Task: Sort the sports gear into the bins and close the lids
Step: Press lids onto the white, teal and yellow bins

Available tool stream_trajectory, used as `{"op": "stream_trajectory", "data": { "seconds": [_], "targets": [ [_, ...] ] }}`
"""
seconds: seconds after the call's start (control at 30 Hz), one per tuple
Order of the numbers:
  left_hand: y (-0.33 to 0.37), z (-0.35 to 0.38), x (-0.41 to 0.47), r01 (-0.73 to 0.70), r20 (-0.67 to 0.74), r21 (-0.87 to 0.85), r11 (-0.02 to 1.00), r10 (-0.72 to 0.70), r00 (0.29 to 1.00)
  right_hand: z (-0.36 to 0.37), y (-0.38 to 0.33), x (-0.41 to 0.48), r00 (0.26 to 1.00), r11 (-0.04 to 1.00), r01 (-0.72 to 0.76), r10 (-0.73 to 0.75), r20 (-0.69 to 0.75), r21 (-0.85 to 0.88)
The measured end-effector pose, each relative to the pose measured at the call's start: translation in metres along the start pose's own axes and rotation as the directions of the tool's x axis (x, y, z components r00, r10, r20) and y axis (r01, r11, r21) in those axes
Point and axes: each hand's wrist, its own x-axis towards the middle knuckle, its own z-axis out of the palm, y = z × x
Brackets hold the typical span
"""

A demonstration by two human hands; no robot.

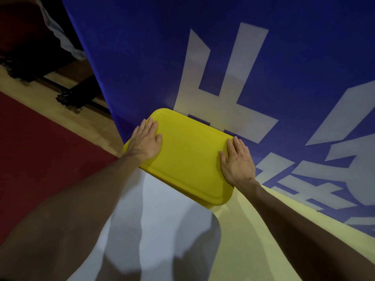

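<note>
A yellow bin lid with rounded corners lies flat in the middle of the view, covering the bin beneath it so the bin's body and contents are hidden. My left hand presses flat on the lid's left end with straight fingers. My right hand presses flat on the lid's right end, fingers spread. No sports gear is in sight.
A tall blue banner with large white characters stands right behind the bin. A red mat covers the wooden floor at left. A dark stand base sits at the banner's left edge. Pale yellow floor lies at lower right.
</note>
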Motion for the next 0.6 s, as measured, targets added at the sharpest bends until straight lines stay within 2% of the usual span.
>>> {"op": "stream_trajectory", "data": {
  "seconds": [0.13, 0.27, 0.6],
  "targets": [
    [0.000, 0.000, -0.003, -0.006, -0.051, -0.020, 1.000, 0.005, 0.999, 0.002, -0.002, -0.002, 0.999, 1.000, -0.008, 0.008, -0.033, 0.027],
    [0.001, 0.004, -0.006, -0.024, -0.095, 0.016, 1.000, 0.026, 0.995, 0.010, -0.003, -0.011, 0.992, 0.992, -0.020, 0.035, -0.119, 0.124],
    [0.008, 0.000, -0.007, -0.046, -0.096, 0.007, 0.999, 0.047, 0.994, 0.016, 0.001, -0.005, 0.990, 0.989, -0.028, 0.048, -0.135, 0.144]
  ]
}}
